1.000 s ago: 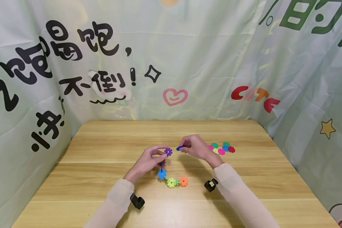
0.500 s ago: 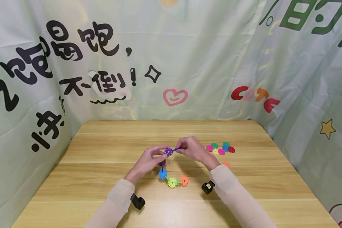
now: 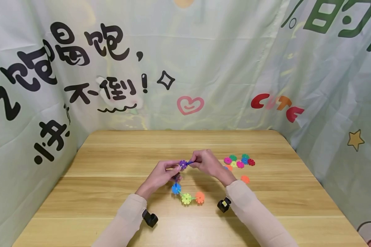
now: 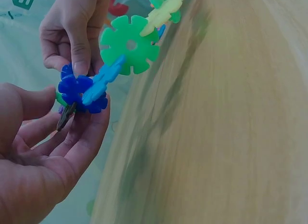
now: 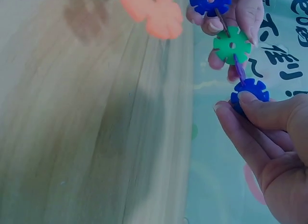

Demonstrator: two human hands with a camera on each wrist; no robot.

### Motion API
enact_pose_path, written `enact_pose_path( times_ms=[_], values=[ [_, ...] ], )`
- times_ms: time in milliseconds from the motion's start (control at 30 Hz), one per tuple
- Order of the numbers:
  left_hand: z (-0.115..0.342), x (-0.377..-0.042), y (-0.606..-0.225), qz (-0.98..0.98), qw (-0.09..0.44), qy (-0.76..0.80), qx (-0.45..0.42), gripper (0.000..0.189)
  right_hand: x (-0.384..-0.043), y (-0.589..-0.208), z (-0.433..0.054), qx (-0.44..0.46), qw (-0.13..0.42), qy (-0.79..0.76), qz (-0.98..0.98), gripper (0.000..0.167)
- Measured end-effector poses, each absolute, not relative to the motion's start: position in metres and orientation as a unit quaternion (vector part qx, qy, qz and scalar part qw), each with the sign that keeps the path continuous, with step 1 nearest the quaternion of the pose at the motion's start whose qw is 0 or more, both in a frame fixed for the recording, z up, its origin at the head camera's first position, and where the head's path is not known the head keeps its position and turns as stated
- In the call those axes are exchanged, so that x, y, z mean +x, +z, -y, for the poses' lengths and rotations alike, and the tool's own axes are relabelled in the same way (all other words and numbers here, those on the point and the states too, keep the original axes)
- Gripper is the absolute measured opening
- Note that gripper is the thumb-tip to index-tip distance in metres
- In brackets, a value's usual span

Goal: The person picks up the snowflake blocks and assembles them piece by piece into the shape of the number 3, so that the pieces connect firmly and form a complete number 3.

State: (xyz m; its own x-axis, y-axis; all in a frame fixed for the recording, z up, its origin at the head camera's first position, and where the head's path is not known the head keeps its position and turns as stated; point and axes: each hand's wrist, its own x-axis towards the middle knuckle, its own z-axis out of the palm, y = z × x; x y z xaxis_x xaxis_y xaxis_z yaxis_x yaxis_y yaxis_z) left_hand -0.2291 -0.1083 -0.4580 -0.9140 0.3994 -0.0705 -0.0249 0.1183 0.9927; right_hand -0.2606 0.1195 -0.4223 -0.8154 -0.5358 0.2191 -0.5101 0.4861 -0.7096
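Observation:
My left hand pinches a chain of notched plastic snowflake discs near its upper end, by a purple disc. Below the fingers hang a blue disc, a yellow-green disc and an orange disc. Thumb and fingers of my right hand pinch a dark blue snowflake disc. Its notched rim meets the edge of the purple disc in the right wrist view, just past a green disc. In the left wrist view, another green disc hangs along the chain.
Loose snowflake discs lie right of my right hand, among them a pink disc, a red disc and, nearer me, an orange disc. A printed curtain stands behind the wooden table.
My right hand has come left and slightly down, bringing the dark blue disc from apart to against the purple one. The left hand has barely moved; loose discs behind the right arm are uncovered.

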Motion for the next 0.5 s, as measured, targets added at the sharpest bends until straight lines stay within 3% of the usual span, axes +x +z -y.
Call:
enact_pose_path(
  times_ms=[500],
  values=[
    [0.1085, -0.2294, -0.4586, -0.752, 0.122, 0.627, 0.161, 0.034, -0.2602, -0.4316, -0.1113, -0.320, -0.020, -0.404, -0.857, 0.017]
  ],
)
